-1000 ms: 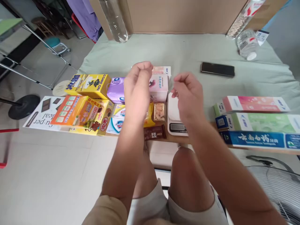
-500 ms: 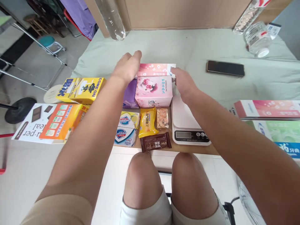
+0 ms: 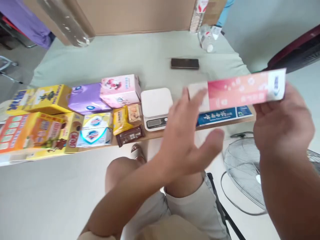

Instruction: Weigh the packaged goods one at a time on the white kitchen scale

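A long pink toothpaste box (image 3: 240,90) is raised over the right end of the table. My right hand (image 3: 282,116) grips its white right end. My left hand (image 3: 182,136) is blurred, its fingers stretched toward the box's pale left end and its thumb apart; I cannot tell whether the fingertips touch. Below the pink box, partly covered, lies a blue toothpaste box (image 3: 225,115). Left of my left hand sits a white kitchen scale (image 3: 157,103), its display edge partly hidden by the fingers.
Left of the scale stand a pink carton (image 3: 121,88), a purple pack (image 3: 87,98), yellow boxes (image 3: 51,98), soap boxes (image 3: 95,130) and small wrapped snacks (image 3: 121,120). A phone (image 3: 185,63) and plastic bottle (image 3: 207,38) lie farther back. A wire fan (image 3: 245,166) stands at lower right.
The view has turned right. Both hands have left the spot behind the pink carton, where a pink box no longer shows. My right hand now holds a pink box at the right.
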A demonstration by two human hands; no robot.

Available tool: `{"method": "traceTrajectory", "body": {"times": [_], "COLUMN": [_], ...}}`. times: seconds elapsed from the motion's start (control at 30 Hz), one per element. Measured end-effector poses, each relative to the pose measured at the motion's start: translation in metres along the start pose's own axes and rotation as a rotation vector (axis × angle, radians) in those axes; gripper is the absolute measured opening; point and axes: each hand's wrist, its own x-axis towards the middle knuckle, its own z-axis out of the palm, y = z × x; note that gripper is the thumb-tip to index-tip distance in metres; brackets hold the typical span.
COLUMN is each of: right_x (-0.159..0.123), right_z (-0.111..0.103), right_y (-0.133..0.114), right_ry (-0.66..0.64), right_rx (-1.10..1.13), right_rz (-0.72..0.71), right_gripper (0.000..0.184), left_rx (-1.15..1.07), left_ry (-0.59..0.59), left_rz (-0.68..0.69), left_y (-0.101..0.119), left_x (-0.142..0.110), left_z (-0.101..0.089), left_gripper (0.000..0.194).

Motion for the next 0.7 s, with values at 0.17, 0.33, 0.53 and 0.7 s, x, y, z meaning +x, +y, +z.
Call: {"method": "traceTrajectory", "body": {"times": [0.17,0.33,0.53,0.7], "right_x": [-0.033,-0.033,-0.012,-0.008], "right_z": [-0.080,-0.092,-0.082,-0.079], "right_y": [0.072,0.098,0.117,0.134], "right_ry": [0.151,0.114,0.060,0.080], "right_rx": [-0.176,-0.314,-0.328,-0.451], "right_rz": [0.017,0.054,0.015,-0.040], "right_gripper": [0.060,0.064,0.063,0.056], "left_rx": [-0.069,-0.055,-0.078,0.001], "left_ry": [-0.168,-0.141,-0.081,0.137], "left_rz": [-0.208,-0.229,-0.186,-0.231], "left_y": [-0.014,-0.028,-0.049,-0.087], "left_x": [-0.050,-0.044,-0.035,-0.025], "left_z": [0.082,0.095,0.093,0.093], "left_gripper": [0.069,0.067,0.069,0.065]}}
